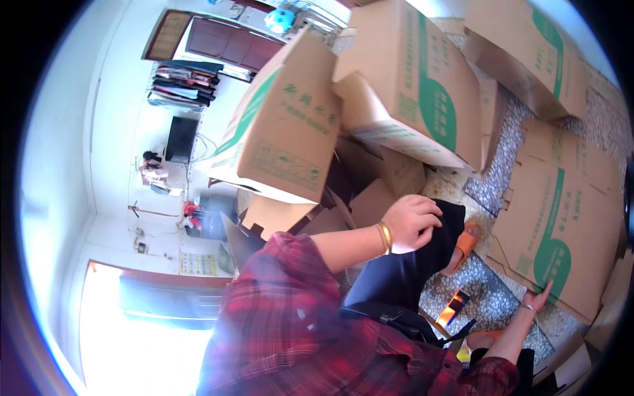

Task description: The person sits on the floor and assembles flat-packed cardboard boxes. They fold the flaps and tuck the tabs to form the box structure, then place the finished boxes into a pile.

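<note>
My left hand [413,223], a gold bangle at its wrist, is over my bent knee with its fingers loosely curled and nothing visible in them. Lower right, my right hand [538,300] reaches down to the edge of a flattened brown cardboard box [538,211] with green print, which lies on the floor. One finger stretches onto the cardboard. The undersides of both hands are hidden. Between my feet, in orange sandals [467,243], lies an orange and black object [453,307] whose kind I cannot make out.
Large cardboard boxes [290,119] stand left of the flat one, one [422,86] tilted and another [528,53] farther back. Open box flaps [370,204] are beside my knee. The floor is speckled stone [489,191]. Clothes [185,82] hang by the white wall; a bright doorway [145,330] is at lower left.
</note>
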### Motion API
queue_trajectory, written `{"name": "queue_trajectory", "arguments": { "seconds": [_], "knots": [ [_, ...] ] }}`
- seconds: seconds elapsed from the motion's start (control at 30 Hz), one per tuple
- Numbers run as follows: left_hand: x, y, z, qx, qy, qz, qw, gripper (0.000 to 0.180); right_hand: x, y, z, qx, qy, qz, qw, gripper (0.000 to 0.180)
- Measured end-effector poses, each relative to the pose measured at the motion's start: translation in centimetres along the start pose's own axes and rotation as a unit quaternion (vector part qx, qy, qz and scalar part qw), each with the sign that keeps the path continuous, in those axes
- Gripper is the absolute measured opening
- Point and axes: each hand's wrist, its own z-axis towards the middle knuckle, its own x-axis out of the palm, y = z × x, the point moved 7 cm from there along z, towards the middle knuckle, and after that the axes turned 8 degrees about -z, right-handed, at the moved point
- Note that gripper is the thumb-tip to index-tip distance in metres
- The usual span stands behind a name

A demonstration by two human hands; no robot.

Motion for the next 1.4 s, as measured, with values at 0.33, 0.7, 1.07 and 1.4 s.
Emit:
{"name": "queue_trajectory", "arguments": {
  "seconds": [0.33, 0.7, 1.07, 1.4],
  "knots": [
    [-2.5, 0.4, -5.4, -0.042, -0.087, -0.03, 0.995, 0.007, 6.3, 5.1, -6.2, -0.106, 0.01, -0.128, 0.986, 0.044],
    [-3.2, 2.3, -11.1, -0.064, -0.178, -0.033, 0.981, 0.007, 9.4, 14.3, -15.8, -0.169, -0.046, -0.271, 0.946, 0.047],
    [-1.9, 1.7, -9.9, -0.031, -0.218, -0.033, 0.975, 0.008, 14.5, 25.3, -27.0, -0.336, 0.137, -0.55, 0.752, 0.044],
    [-2.7, -2.1, -8.3, 0.068, -0.192, -0.023, 0.979, 0.008, 22.1, 21.5, -35.5, -0.421, 0.025, -0.66, 0.622, 0.04]
  ]
}}
